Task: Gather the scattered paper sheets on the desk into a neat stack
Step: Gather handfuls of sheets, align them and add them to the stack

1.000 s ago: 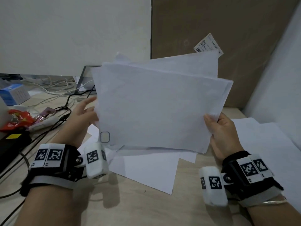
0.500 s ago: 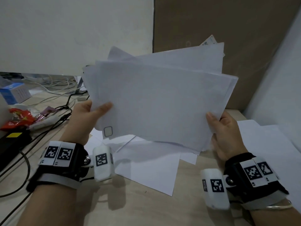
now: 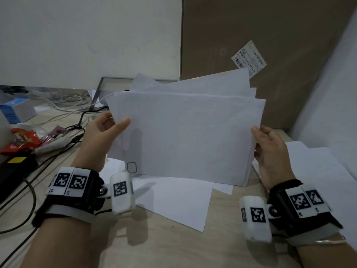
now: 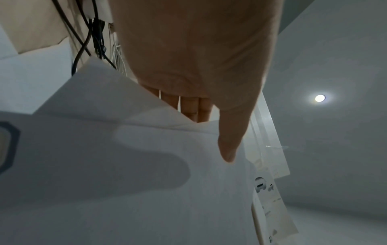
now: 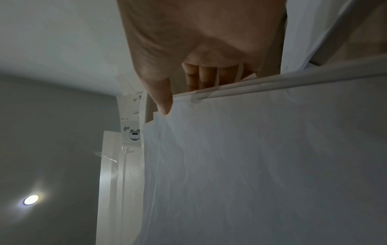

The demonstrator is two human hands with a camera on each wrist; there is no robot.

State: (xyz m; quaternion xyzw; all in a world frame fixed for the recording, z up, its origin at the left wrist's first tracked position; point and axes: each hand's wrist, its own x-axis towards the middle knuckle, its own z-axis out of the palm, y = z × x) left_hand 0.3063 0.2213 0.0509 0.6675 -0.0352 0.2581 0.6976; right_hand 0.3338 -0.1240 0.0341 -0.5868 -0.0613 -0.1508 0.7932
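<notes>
**Squaring the bundle**

Left hand [image 3: 100, 140] and right hand [image 3: 270, 151] each grasp a side of the paper bundle [image 3: 185, 136], held upright above the bench [image 3: 154, 248]. Back sheets fan toward 1 o'clock; next, tap the edges level, then collect the loose sheets [image 3: 179, 202] underneath.

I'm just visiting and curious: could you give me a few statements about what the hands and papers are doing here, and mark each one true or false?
1. Both hands hold the bundle of paper sheets, the left hand at one side edge and the right hand at the other. True.
2. The bundle lies flat on the desk. False: it stands upright.
3. Every sheet has been gathered. False: a loose sheet lies on the desk under the bundle, another sheet to the right.
4. The bundle's top edges are uneven. True.
5. A red snack packet lies left of the hands. True.
</notes>
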